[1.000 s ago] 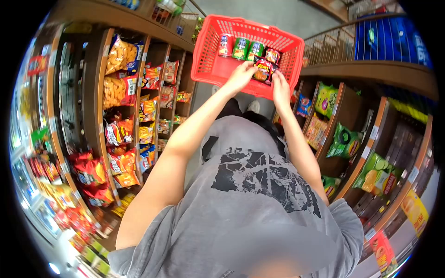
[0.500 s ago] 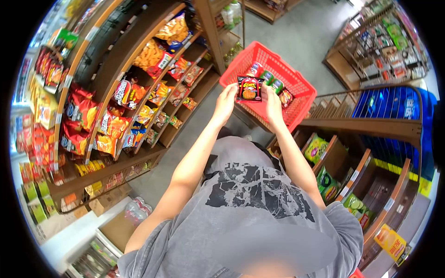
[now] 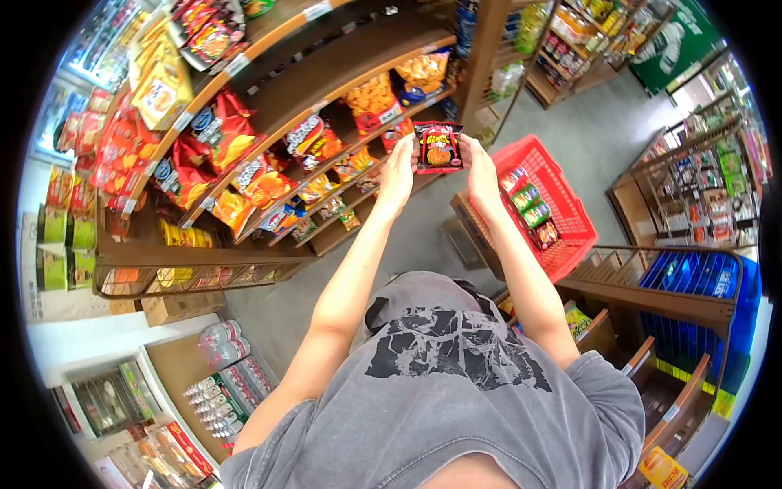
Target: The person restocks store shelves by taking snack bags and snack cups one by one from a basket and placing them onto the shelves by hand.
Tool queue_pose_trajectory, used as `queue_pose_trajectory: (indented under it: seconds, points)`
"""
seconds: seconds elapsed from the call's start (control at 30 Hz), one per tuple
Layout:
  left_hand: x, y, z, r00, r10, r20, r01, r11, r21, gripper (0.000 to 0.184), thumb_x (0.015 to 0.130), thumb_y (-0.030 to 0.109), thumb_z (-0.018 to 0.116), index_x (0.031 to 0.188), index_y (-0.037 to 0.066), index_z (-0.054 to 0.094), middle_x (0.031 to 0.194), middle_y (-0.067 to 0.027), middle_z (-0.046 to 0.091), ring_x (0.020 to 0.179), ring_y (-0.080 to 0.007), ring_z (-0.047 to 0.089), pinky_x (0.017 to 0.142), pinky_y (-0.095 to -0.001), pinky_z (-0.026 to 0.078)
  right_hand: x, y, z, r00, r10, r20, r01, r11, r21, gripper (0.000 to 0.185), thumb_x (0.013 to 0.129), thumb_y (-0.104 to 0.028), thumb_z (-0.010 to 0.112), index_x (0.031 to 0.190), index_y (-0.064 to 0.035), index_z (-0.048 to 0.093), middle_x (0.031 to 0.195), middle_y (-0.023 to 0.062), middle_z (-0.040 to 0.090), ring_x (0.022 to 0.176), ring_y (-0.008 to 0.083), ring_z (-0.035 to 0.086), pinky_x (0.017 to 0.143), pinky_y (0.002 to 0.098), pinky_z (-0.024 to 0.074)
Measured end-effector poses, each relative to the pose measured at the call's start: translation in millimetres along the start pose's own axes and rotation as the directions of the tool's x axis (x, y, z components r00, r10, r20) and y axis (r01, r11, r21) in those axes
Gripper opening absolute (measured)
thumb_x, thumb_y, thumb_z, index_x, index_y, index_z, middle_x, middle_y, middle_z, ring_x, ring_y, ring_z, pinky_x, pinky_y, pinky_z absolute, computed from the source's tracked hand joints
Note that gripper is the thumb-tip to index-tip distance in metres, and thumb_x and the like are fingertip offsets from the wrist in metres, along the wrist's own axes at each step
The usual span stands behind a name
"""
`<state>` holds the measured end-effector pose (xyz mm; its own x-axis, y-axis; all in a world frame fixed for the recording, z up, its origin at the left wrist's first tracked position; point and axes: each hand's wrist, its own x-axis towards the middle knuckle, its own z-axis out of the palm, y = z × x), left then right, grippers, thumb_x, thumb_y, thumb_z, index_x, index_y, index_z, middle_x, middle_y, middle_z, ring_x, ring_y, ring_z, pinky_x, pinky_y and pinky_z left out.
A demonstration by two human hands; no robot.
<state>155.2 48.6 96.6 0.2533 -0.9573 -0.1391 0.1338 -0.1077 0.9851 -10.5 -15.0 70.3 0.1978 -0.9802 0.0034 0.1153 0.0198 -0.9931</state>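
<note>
And here it is, a small black-and-red glossy snack packet (image 3: 438, 149), held up between the left hand (image 3: 395, 175) and the right hand (image 3: 482, 173), its printed front turned towards the camera. Its side edges are grasped by the fingers of both hands; how the thumbs and fingertips are set behind it cannot be told.

Four items are already in the red plastic shopping basket (image 3: 560, 186): a red tube-shaped container (image 3: 513, 178), two green tube-shaped containers (image 3: 525, 197) (image 3: 536, 214) and a small dark-and-red packet (image 3: 546, 235). They are lined up along the left long side, the red one towards the far end, the small packet nearest the body. Bare floor is left to their right inside the basket.

The held packet, though, is not in there yet; it is seen outside, off the far-left corner of the basket. Over to the left, brown wooden shelving (image 3: 350, 49) is stocked with orange snack bags (image 3: 373, 99) and red chip bags (image 3: 232, 130). How many more items are wanted cannot be told.
</note>
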Motion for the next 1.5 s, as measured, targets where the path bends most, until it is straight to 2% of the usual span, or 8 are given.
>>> queue_pose_trajectory:
  seconds: [0.1,0.13,0.4,0.8,1.0,1.17,1.3,1.5]
  points:
    - [3,42,-26,0.997,0.052,-0.057,-0.051,0.999,0.011,0.058,0.102,0.049,0.037,0.14,0.007,0.046,0.126,-0.0179,0.055,0.118,-0.0262,0.053,0.105,-0.0383,0.039,19,-23,38,0.996,-0.064,0.057,0.064,0.998,0.0,0.052,0.106,-0.037,0.034,0.129,0.0046,0.054,0.124,0.0165,0.062,0.114,0.0223,0.058,0.101,0.0341,0.0429]
    - [6,52,-31,0.981,0.159,-0.111,-0.16,0.987,0.002,0.05,0.105,0.039,0.035,0.136,0.004,0.051,0.117,-0.01,0.061,0.101,-0.0161,0.057,0.092,-0.0311,0.044,26,-31,49,0.993,-0.088,0.072,0.088,0.996,0.001,0.051,0.106,-0.037,0.034,0.129,0.0046,0.054,0.124,0.0161,0.062,0.114,0.0219,0.058,0.101,0.0339,0.043]
    - [20,162,-95,0.926,0.363,-0.099,-0.359,0.932,0.056,0.059,0.103,0.047,0.031,0.142,0.005,0.046,0.131,-0.024,0.054,0.123,-0.0325,0.052,0.105,-0.0414,0.041,52,-144,139,0.946,-0.282,0.161,0.277,0.959,0.05,0.058,0.104,-0.043,0.031,0.135,0.002,0.052,0.128,0.016,0.059,0.115,0.0236,0.057,0.101,0.035,0.0405]
    - [2,285,-200,0.706,0.682,-0.191,-0.599,0.719,0.353,0.059,0.102,0.044,0.039,0.137,-0.002,0.047,0.126,-0.0216,0.057,0.118,-0.0301,0.056,0.101,-0.0382,0.044,64,-244,270,0.771,-0.589,0.243,0.595,0.802,0.056,0.058,0.102,-0.043,0.038,0.135,0.003,0.05,0.128,0.0147,0.059,0.113,0.021,0.057,0.1,0.0337,0.042]
    - [-12,321,-237,0.688,0.676,-0.265,-0.539,0.72,0.437,0.062,0.101,0.047,0.037,0.139,-0.002,0.046,0.126,-0.0239,0.058,0.122,-0.0305,0.054,0.104,-0.0392,0.041,80,-262,335,0.66,-0.707,0.254,0.713,0.696,0.084,0.045,0.101,-0.037,0.044,0.118,0.001,0.06,0.115,0.0204,0.063,0.111,0.0313,0.059,0.098,0.0358,0.0414]
    - [6,327,-258,0.708,0.633,-0.313,-0.501,0.763,0.409,0.062,0.101,0.046,0.036,0.14,-0.001,0.044,0.124,-0.0255,0.06,0.117,-0.0322,0.057,0.101,-0.039,0.042,96,-269,355,0.723,-0.579,0.377,0.606,0.794,0.057,0.047,0.099,-0.038,0.045,0.121,0.0022,0.057,0.114,0.0223,0.064,0.109,0.0344,0.061,0.097,0.0379,0.0434]
    - [27,325,-260,0.729,0.583,-0.359,-0.466,0.807,0.363,0.061,0.101,0.046,0.037,0.139,-0.001,0.045,0.124,-0.0263,0.059,0.117,-0.0326,0.058,0.098,-0.0393,0.045,125,-263,363,0.634,-0.666,0.393,0.724,0.689,-0.001,0.052,0.098,-0.041,0.045,0.123,0.003,0.056,0.118,0.0259,0.063,0.115,0.0374,0.059,0.098,0.0388,0.0438]
    - [69,310,-268,0.736,0.551,-0.394,-0.256,0.765,0.591,0.065,0.099,0.051,0.039,0.134,-0.003,0.047,0.116,-0.0238,0.061,0.107,-0.029,0.062,0.086,-0.0376,0.051,150,-264,361,0.746,-0.386,0.542,0.586,0.767,-0.261,0.061,0.098,-0.05,0.041,0.137,-0.0031,0.047,0.126,0.0269,0.058,0.119,0.0359,0.056,0.101,0.0372,0.0411]
